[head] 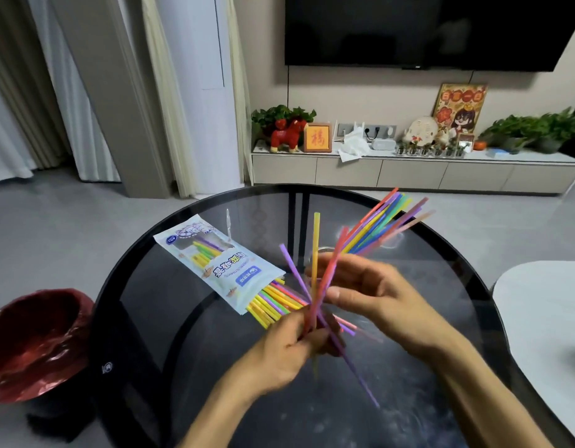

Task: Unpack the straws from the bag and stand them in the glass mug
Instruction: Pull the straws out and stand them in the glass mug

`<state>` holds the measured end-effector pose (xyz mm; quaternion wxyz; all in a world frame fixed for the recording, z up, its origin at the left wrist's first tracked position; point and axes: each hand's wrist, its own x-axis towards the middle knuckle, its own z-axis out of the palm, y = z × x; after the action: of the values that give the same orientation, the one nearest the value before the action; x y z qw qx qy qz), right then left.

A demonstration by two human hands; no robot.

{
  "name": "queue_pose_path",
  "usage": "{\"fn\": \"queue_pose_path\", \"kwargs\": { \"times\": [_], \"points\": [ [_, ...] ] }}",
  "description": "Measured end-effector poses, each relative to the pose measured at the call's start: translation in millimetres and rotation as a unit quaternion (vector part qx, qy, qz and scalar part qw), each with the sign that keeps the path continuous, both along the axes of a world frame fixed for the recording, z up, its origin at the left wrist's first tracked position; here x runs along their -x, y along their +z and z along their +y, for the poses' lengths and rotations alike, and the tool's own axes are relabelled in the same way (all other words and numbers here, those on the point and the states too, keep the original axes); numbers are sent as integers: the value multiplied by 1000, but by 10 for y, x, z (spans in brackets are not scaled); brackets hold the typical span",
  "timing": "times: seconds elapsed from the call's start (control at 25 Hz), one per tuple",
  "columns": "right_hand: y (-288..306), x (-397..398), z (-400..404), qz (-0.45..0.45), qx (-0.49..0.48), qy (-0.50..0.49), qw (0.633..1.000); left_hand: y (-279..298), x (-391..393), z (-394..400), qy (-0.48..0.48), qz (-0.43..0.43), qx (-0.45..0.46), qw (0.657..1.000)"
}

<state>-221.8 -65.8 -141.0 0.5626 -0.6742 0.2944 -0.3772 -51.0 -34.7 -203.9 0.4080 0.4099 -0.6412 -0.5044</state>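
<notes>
Currently your left hand (289, 347) pinches a splayed bunch of thin coloured plastic straws (315, 286) above the round dark glass table (215, 350), right hand (376, 295) half-open alongside; loose strays could slip before reaching the clear glass mug (324, 253), more remaining in the printed white bag (215, 263).

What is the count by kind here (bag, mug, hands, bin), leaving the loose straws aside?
Straw bag: 1
Glass mug: 1, mostly hidden behind the hands
Hands: 2, left hand and right hand
Red-lined bin: 1, beside the table
Total: 5
The straws are too many and too blurred to count.
</notes>
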Motion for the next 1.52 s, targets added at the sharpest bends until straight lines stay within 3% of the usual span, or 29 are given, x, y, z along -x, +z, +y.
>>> {"fn": "queue_pose_path", "kwargs": {
  "times": [0.12,0.32,0.48,0.56,0.68,0.8,0.92,1.04,1.32,1.4,1.52],
  "points": [
    [-56,-93,19,7,32,5,999,-118,-31,4,11,-18,-12,1000],
    [-311,-424,61,4,131,-111,985,8,43,-3,74,108,-70,989],
    [-530,-564,77,-21,168,-211,963,13,106,32,49,201,-99,973],
    [-527,-593,101,-36,162,-203,965,-9,130,23,100,159,-50,981],
    [-362,-572,128,-75,78,-120,987,61,63,17,147,111,-15,983],
    [-130,-325,73,-99,17,-14,995,165,-88,24,69,64,19,995],
    [-132,-181,34,-37,26,56,997,70,-103,19,5,-10,-10,1000],
    [-190,-165,7,10,53,34,998,-41,-66,-1,-8,-63,-49,997],
    [-307,-161,-30,106,119,35,987,-123,-92,-22,-55,-100,-105,988],
    [-325,-188,-42,74,116,-6,991,-104,-115,-34,-53,-97,-117,987],
    [-230,-143,-167,-66,40,-154,985,-20,-176,-65,38,-29,-76,996]
  ]
}}
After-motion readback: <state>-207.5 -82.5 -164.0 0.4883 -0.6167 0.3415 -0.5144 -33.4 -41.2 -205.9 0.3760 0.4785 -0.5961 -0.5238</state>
